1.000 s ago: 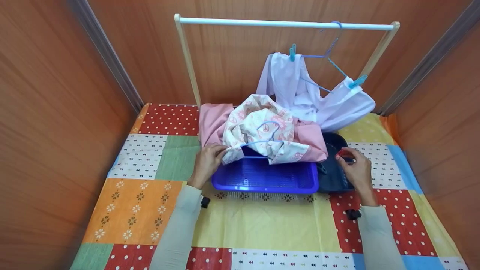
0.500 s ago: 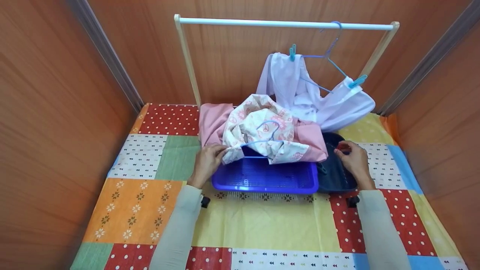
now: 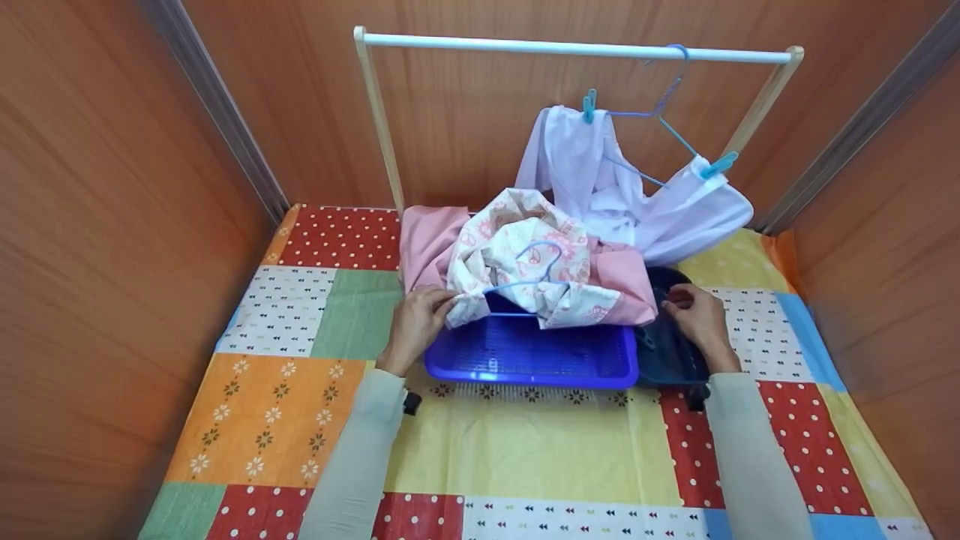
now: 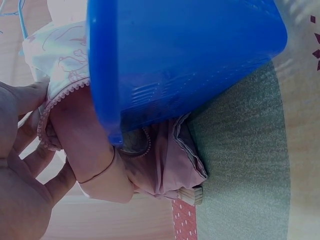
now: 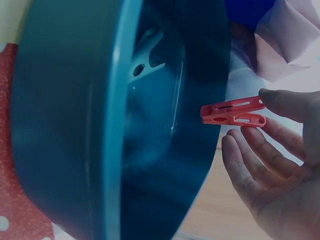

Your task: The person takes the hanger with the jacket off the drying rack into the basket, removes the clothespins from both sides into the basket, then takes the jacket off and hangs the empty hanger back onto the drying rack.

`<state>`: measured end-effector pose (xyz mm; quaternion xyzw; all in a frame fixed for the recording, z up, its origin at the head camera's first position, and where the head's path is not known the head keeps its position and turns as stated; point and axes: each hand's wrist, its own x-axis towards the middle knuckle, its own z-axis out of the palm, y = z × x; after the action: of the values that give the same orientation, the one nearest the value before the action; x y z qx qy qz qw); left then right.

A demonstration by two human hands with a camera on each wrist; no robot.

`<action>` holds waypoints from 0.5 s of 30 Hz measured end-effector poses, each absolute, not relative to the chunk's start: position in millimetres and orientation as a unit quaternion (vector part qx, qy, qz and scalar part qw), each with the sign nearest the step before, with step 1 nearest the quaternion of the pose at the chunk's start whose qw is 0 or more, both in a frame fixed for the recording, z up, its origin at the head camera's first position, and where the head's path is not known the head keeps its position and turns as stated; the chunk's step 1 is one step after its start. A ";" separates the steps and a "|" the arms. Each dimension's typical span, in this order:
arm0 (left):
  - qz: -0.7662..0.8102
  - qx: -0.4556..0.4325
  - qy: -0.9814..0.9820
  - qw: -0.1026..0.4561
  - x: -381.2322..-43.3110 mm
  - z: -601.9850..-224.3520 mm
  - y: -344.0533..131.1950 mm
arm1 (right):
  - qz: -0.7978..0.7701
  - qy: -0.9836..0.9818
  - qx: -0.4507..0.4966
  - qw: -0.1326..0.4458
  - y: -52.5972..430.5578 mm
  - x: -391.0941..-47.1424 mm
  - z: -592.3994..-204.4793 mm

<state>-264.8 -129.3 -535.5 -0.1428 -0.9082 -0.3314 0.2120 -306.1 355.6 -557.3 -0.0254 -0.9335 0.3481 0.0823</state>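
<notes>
At the basket's (image 3: 529, 358) left rim the left hand (image 3: 414, 324) pinches the edge of the patterned cloth (image 3: 525, 259), which is heaped with a pink cloth (image 3: 427, 236) over the basket's back. Just right of the basket sits a dark bowl (image 3: 671, 352); over it the right hand (image 3: 694, 315) pinches a red peg (image 5: 234, 112) by its fingertips. The hands are apart.

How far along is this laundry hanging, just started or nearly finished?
About partway, I would judge. Done: one white garment hangs clipped to a blue hanger on the rail. In hand: the right hand pinches a red clothespin over the dark tub, while the left hand grips the patterned cloth on the blue basket. Left: that cloth and the pink one beneath.
</notes>
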 end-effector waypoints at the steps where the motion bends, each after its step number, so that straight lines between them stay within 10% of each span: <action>1: -0.332 -0.143 -0.908 0.212 -264.8 -535.4 -129.2 | 0.350 -0.933 -0.026 0.082 356.1 -305.7 -557.5; 15: -0.335 -0.150 -0.904 0.218 -265.1 -535.3 -128.9 | 0.349 -0.927 -0.027 0.136 349.8 -290.0 -535.2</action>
<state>-265.1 -128.9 -535.3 -0.1501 -0.9041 -0.3354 0.2181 -290.0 349.8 -535.2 -0.0271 -0.9269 0.3486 0.1362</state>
